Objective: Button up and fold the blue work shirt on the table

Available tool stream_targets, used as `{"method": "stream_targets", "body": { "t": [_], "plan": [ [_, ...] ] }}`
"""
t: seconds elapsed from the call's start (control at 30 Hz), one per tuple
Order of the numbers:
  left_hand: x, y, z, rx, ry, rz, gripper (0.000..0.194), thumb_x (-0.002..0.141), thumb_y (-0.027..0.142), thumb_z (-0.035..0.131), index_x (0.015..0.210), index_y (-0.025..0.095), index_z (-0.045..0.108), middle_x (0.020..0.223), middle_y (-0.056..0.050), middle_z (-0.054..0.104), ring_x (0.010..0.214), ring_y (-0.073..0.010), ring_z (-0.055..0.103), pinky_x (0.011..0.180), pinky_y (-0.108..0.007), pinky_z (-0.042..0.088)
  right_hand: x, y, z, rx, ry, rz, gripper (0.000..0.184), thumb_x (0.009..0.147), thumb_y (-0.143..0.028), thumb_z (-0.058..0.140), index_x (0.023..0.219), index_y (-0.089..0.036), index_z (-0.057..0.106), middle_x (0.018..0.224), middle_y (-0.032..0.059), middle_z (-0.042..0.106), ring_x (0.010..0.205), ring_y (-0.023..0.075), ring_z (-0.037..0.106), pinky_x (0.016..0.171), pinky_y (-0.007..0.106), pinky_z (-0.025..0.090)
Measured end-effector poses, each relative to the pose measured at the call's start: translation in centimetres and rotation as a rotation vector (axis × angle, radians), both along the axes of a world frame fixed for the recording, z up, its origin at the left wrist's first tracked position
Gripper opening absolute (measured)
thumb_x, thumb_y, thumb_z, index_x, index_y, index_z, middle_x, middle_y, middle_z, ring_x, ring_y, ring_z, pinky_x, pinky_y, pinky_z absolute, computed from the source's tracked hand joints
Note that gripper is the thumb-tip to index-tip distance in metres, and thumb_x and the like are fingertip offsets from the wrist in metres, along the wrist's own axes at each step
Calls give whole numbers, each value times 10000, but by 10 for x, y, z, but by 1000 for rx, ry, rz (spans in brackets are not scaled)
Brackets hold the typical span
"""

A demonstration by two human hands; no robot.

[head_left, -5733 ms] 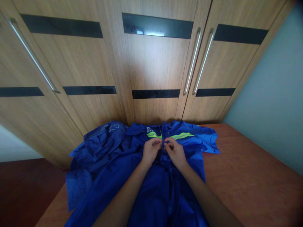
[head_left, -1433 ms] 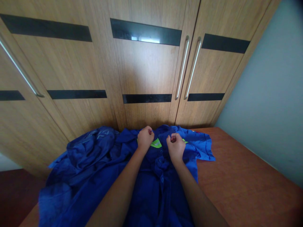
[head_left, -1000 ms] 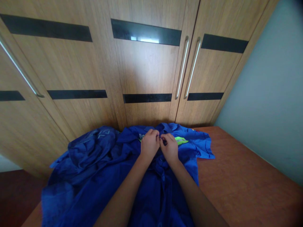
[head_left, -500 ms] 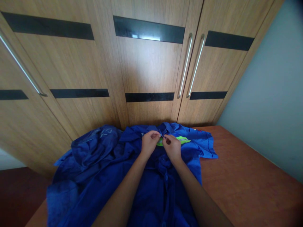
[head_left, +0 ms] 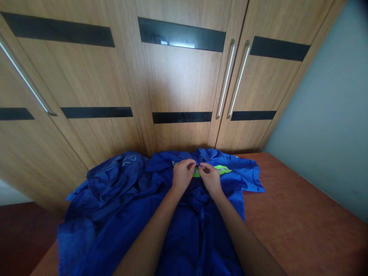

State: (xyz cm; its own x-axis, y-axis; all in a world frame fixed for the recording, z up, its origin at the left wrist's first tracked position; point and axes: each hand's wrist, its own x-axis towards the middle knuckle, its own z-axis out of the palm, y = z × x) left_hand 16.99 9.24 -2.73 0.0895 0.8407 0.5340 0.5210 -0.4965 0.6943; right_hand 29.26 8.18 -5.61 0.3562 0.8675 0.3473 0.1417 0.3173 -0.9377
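A blue short-sleeved shirt point(head_left: 184, 222) with a yellow-green reflective strip point(head_left: 222, 170) lies spread out in front of me, its collar toward the wardrobe. Just below the collar, my left hand point(head_left: 183, 174) pinches the edge of the front opening between thumb and fingertips. My right hand point(head_left: 209, 177) pinches the same opening from the other side, the fingertips of both hands almost meeting. Whatever small part sits between the fingertips is too small to make out. Lower down, the button placket point(head_left: 202, 234) runs toward me, twisted near its top, with buttons showing.
More crumpled blue cloth point(head_left: 115, 180) lies to the left. The reddish-brown wooden surface point(head_left: 287, 214) shows at right. Behind stands a wooden wardrobe point(head_left: 181, 84) with black strips and metal handles point(head_left: 225, 78). A pale wall point(head_left: 324, 126) borders the right side.
Both hands stay at the same spot below the collar, with only small shifts of the fingers. The shirt lies as before.
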Motion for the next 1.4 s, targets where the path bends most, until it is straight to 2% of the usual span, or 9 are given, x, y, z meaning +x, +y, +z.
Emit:
{"method": "stream_targets", "body": {
  "t": [0.37,0.6,0.73,0.83,0.97,1.07,1.17,1.3,1.4],
  "plan": [
    [1,0,-2,-6,13,8,150,776,114,597,793,216,705,780,-2,725,735,-147,656,721,-241,490,-2,-1,-6,35,-42,6,203,699,-303,648,863,-185,656,608,-28,614,554,149,560,607,284,476],
    [2,4,-6,-83,-110,-43,150,803,142,554,797,192,696,792,-21,733,737,-148,680,711,-244,514,-2,-4,-5,82,-83,199,293,733,-246,597,1017,-198,544,680,-24,637,621,154,613,640,278,504],
    [2,9,-11,-134,-192,-76,98,779,260,626,768,172,668,742,-32,719,699,-164,683,662,-251,523,-2,-5,-3,67,-67,283,273,729,-235,582,998,-208,542,702,-23,645,647,159,632,634,275,511],
    [3,10,-15,-162,-240,-81,78,750,245,643,740,168,641,693,-26,699,650,-163,673,613,-248,517,-3,-5,-2,52,3,347,224,720,-232,568,942,-212,548,687,-25,642,629,157,631,617,271,512],
    [4,10,-16,-190,-286,-93,67,777,198,584,751,168,639,660,-20,691,616,-154,663,600,-248,516,-1,-4,-1,-24,46,321,203,763,-279,533,950,-199,543,656,-21,639,560,151,612,550,261,500],
    [4,11,-18,-195,-296,-104,68,756,155,587,749,171,652,686,-26,701,653,-158,669,638,-256,520,3,-5,2,-37,-122,217,193,828,-333,505,948,-192,559,616,-17,634,533,158,608,536,257,477],
    [4,11,-19,-197,-290,-126,83,727,126,603,731,176,669,708,-30,710,678,-162,671,662,-259,519,10,-8,6,-8,-448,107,153,872,-305,493,929,-201,590,627,-5,653,596,170,634,593,252,445],
    [3,11,-20,-202,-292,-146,89,699,132,631,725,185,697,718,-29,716,677,-162,666,656,-257,516,16,-14,13,-43,-817,-1,154,916,-281,475,962,-226,611,754,18,699,696,186,653,601,245,378],
    [4,11,-20,-212,-321,-132,101,673,132,643,725,187,709,705,-24,714,672,-160,663,655,-255,515,14,-18,16,-91,-976,-73,178,941,-288,448,990,-227,607,832,41,705,707,191,643,582,247,332]
  ]
}}
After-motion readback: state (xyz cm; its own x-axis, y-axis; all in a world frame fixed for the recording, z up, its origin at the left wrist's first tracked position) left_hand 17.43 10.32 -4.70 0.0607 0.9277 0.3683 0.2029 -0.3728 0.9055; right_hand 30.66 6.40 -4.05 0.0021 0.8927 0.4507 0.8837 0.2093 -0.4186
